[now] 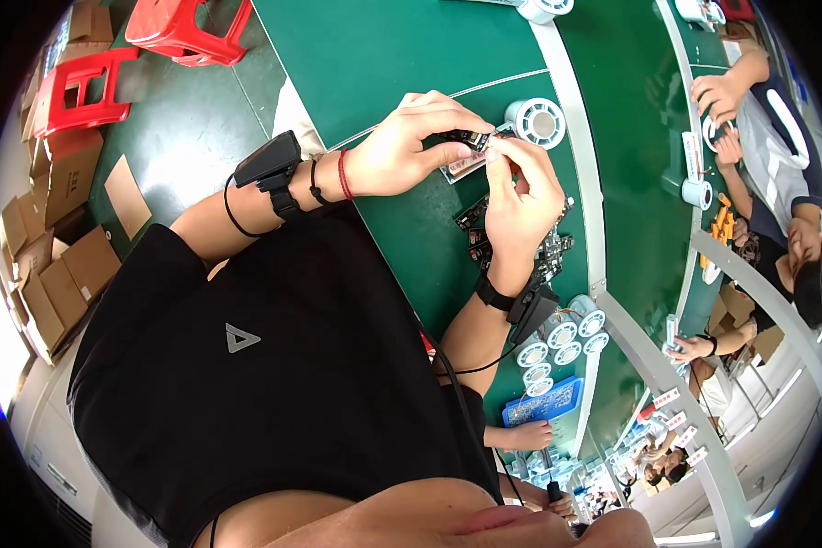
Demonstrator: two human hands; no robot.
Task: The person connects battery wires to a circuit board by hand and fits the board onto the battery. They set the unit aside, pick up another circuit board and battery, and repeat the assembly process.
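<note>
My left hand (pixel 418 144) is closed on a small black circuit board (pixel 471 139), gripping it between thumb and fingers. Thumb and fingertips of my right hand (pixel 526 194) are pinched together at the board's right end; what they hold is too small to make out. Just beyond the fingertips stands a white round fan-like housing (pixel 537 124) with a grey centre. Under my hands, partly covered, lies a flat pale piece (pixel 464 168). Several dark circuit boards (pixel 553 258) are heaped beside my right wrist, and more black boards (pixel 473 216) lie left of it.
The green table (pixel 384 55) has a pale metal rail (pixel 586 183) along it. White round housings (pixel 566 331) and a blue tray (pixel 546 402) sit to the right of my forearm. Co-workers' hands (pixel 720 97) are across the rail. Red stools (pixel 87 91) and cardboard boxes (pixel 73 274) stand left.
</note>
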